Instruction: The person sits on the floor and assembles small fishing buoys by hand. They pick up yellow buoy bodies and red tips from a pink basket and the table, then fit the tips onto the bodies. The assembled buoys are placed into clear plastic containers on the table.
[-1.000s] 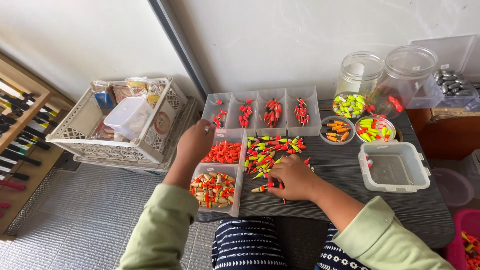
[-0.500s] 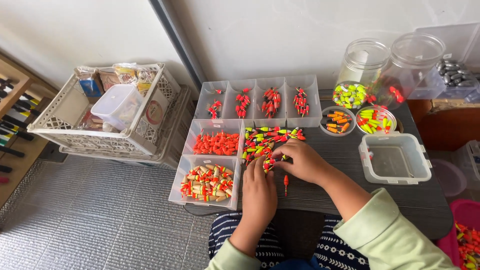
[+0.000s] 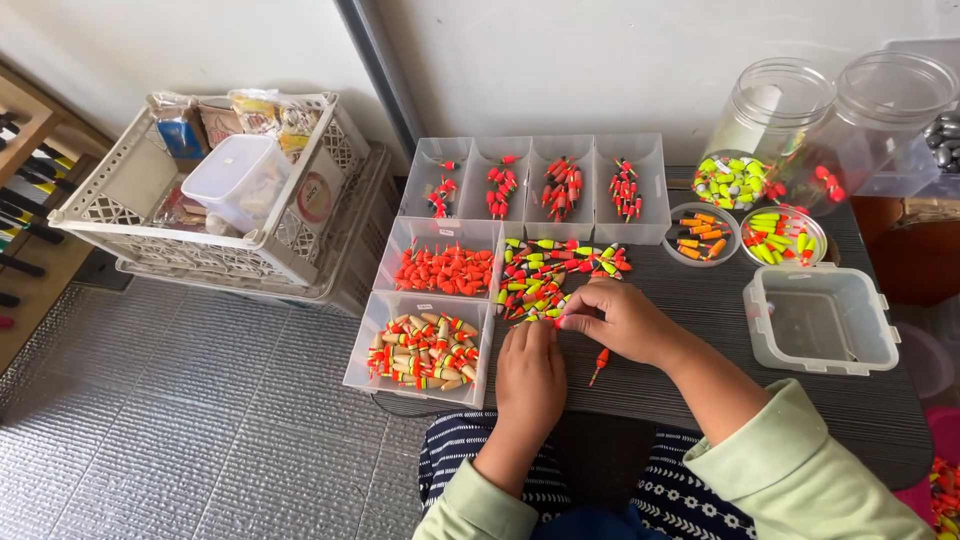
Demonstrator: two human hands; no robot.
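A ribbed grey floor mat (image 3: 200,420) and a dark, wood-grained tabletop (image 3: 800,420) are seen from above, backed by a pale wall. At far left a white lattice plastic crate (image 3: 110,190) is stacked on a second one, and a translucent lidded tub (image 3: 240,180) and small packets are held in it. Further right, clear rectangular plastic trays are lined up: one (image 3: 420,350) is filled with cream, red and yellow barrel-shaped fishing floats, another (image 3: 445,268) with orange ones. Beside them a loose pile of slim yellow, green and red floats (image 3: 545,275) is spread on the table. The left hand (image 3: 530,375) is laid palm down at the pile's near edge, fingers curled; whether anything is gripped cannot be told. The right hand (image 3: 620,320) is closed loosely, its fingertips pinched on a small float at the pile's edge. One orange stick float (image 3: 600,362) lies just beneath it. To the right, an empty clear clip-lid box (image 3: 822,320) and two round clear jars (image 3: 770,110) are stood.
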